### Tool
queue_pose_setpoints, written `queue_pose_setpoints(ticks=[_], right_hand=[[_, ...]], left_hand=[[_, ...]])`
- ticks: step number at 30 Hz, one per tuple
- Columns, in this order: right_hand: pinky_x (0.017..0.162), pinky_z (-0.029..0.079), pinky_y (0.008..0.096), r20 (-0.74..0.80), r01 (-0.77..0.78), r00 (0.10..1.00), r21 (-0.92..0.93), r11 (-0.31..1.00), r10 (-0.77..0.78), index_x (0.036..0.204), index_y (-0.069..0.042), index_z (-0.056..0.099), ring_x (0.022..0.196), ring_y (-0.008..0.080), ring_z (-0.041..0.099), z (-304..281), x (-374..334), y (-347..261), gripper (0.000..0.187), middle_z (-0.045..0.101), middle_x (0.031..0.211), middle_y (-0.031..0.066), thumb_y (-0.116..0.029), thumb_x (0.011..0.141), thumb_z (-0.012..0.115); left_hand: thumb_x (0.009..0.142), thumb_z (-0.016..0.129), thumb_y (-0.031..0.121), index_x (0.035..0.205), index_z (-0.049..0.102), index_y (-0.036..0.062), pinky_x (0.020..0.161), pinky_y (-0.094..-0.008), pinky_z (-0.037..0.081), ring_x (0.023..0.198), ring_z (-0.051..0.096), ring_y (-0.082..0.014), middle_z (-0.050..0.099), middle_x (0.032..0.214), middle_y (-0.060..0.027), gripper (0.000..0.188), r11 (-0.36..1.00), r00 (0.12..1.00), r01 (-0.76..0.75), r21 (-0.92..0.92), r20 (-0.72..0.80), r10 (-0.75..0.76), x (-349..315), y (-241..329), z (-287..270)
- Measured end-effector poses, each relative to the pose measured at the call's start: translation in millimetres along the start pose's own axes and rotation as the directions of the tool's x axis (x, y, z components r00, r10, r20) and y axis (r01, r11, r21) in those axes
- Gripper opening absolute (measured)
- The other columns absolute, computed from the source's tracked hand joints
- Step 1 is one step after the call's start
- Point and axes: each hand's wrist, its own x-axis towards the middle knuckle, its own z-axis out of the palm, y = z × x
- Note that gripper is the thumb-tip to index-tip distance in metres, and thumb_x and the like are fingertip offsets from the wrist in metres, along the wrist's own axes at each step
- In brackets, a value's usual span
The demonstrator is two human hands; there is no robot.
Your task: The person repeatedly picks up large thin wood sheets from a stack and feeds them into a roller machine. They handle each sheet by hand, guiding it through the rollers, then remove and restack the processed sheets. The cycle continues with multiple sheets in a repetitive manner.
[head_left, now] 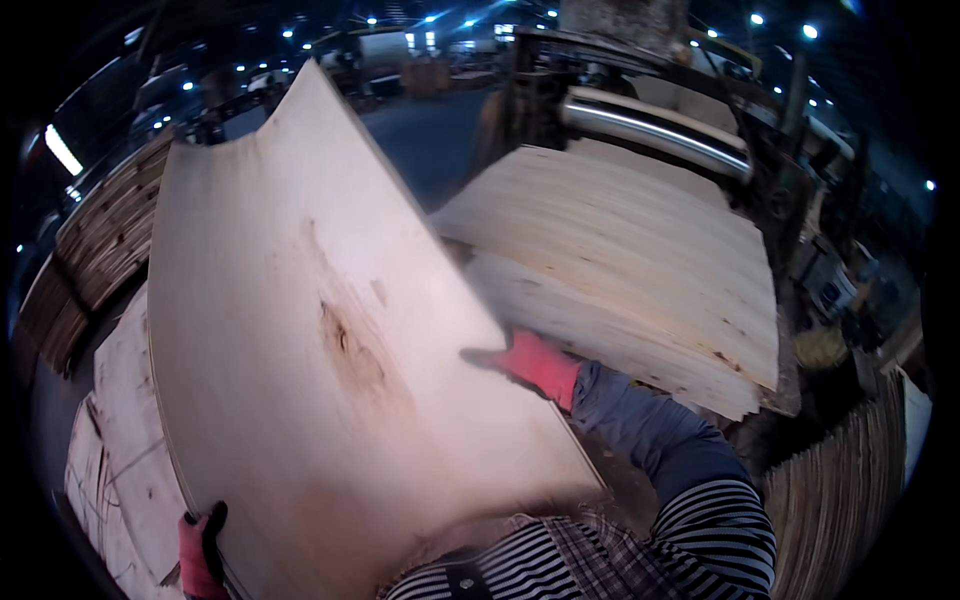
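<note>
A large, thin sheet of pale wood veneer (270, 330) with a brown knot near its middle is held up in front of me, tilted and slightly bowed. My right hand (530, 365), in a red glove with dark fingertips, grips the sheet's right edge, thumb on the near face and the other fingers hidden behind. At the lower left my left hand (203, 555), gloved the same way, holds the left edge, its thumb over the front. The sheet's lower end reaches close to my body.
To the right, layered veneer sheets (640, 270) lie before a machine with a shiny metal roller (655, 135). More veneer (125, 450) lies at the left below the held sheet. Tall veneer stacks stand at the far left (100, 240) and lower right (835, 490).
</note>
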Motion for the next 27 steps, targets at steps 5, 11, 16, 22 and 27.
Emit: queue_pose_setpoints(ticks=[5, 11, 16, 22, 27], right_hand=[[0.046, 0.035, 0.0209, -0.336, 0.160, 0.939, 0.248, 0.955, -0.070, 0.096, 0.000, 0.055, 0.052, 0.0053, 0.043, -99.9, -26.3, 45.3, 0.036, 0.052, 0.066, -0.0013, -0.023, 0.071, 0.067], [0.042, 0.031, 0.0197, -0.525, -0.071, 0.821, 0.297, 0.952, 0.225, 0.091, 0.000, 0.056, 0.046, 0.0049, 0.038, -181.5, -39.2, 101.9, 0.033, 0.050, 0.064, -0.0022, -0.026, 0.073, 0.066], [0.048, 0.037, 0.0261, -0.738, -0.086, 0.625, 0.259, 0.962, 0.255, 0.081, 0.001, 0.058, 0.053, 0.0121, 0.047, -235.5, 0.3, 201.4, 0.027, 0.054, 0.064, 0.0033, -0.024, 0.072, 0.066], [0.070, 0.046, 0.0295, -0.838, -0.589, 0.360, 0.136, 0.796, 0.410, 0.112, 0.005, 0.047, 0.079, 0.0224, 0.058, -306.2, 13.9, 238.6, 0.052, 0.060, 0.091, 0.0145, -0.027, 0.075, 0.063], [0.098, 0.023, 0.0450, -0.841, -0.710, 0.491, -0.235, 0.664, 0.228, 0.129, 0.001, 0.026, 0.116, 0.0359, 0.035, -237.8, -8.5, 233.4, 0.077, 0.035, 0.126, 0.0235, -0.034, 0.070, 0.063]], left_hand=[[0.076, 0.062, 0.018, 0.093, 0.057, -0.0054, 0.058, -0.0267, 0.048, 0.064, 0.059, -0.0163, 0.061, 0.077, -0.0092, 0.029, 0.989, 0.954, -0.136, -0.063, 0.260, 0.148, 50.5, 57.1, 122.8], [0.077, 0.062, 0.019, 0.091, 0.058, -0.0044, 0.059, -0.0239, 0.046, 0.065, 0.058, -0.0129, 0.061, 0.077, -0.0085, 0.028, 0.966, 0.836, -0.257, 0.007, 0.504, 0.218, 122.2, 131.6, 270.3], [0.077, 0.063, 0.016, 0.097, 0.057, -0.0052, 0.062, -0.0245, 0.047, 0.071, 0.058, -0.0127, 0.062, 0.083, -0.0080, 0.029, 0.958, 0.628, -0.278, -0.078, 0.740, 0.242, 192.7, 187.3, 423.4], [0.068, 0.065, 0.045, 0.106, 0.054, -0.0022, 0.077, -0.0357, 0.045, 0.090, 0.057, -0.0304, 0.060, 0.096, -0.0193, 0.062, 0.637, 0.433, -0.742, 0.208, 0.875, 0.219, 351.7, 187.0, 632.9], [0.067, 0.058, 0.057, 0.131, 0.023, 0.0019, 0.091, -0.0386, 0.038, 0.108, 0.045, -0.0383, 0.045, 0.116, -0.0266, 0.091, 0.480, 0.506, -0.750, 0.455, 0.862, -0.028, 363.7, 131.9, 672.8]])
